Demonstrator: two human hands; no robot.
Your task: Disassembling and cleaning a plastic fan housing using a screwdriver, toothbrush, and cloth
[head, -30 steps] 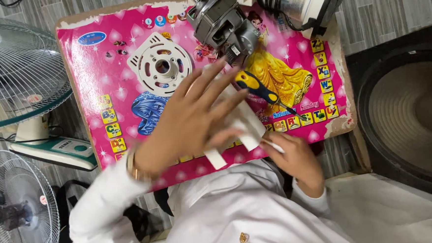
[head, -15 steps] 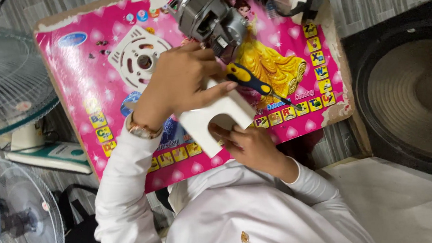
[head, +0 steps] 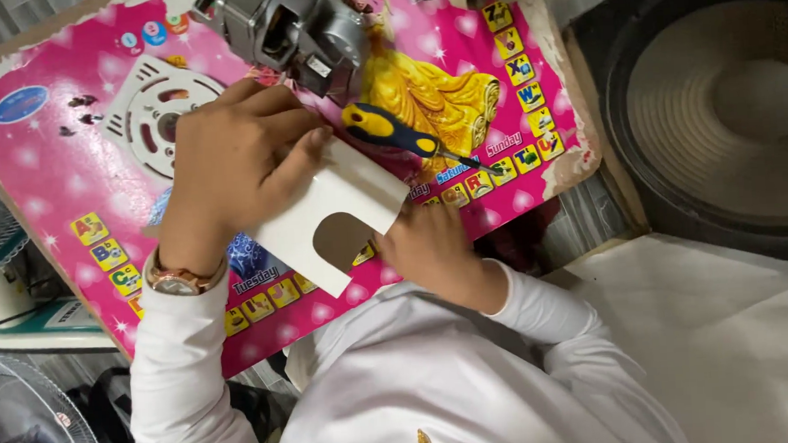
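Head view, what you hold: your left hand (head: pixel 238 158) and right hand (head: pixel 431 246) both grip the white flat plastic cover with an arched cut-out (head: pixel 326 216), just above the surface.

Left fingers: clamped on the cover's upper edge at 11 o'clock of the cut-out, with the fingertips (head: pixel 314 145) pressed down on the white face.

Right fingers: curled under the cover's edge at 3 o'clock; they hold it, though most of them are hidden beneath it.

What changed: a second ago your left hand was spread wide over the cover; now it has closed on it, and the cover has turned so that the arched cut-out shows clearly.

What it means: the cover seems to be firmly held in both hands, lifted and free to turn.

Around it: the yellow-and-black-handled screwdriver (head: pixel 408 140) lies at 1 o'clock of the cover, untouched. The grey metal fan motor (head: pixel 281 30) sits at 12 o'clock. The white round slotted plate (head: pixel 150 108) lies at 10 o'clock, partly behind your left hand.

Surface: pink picture-printed board (head: pixel 59 167), carrying all of these.
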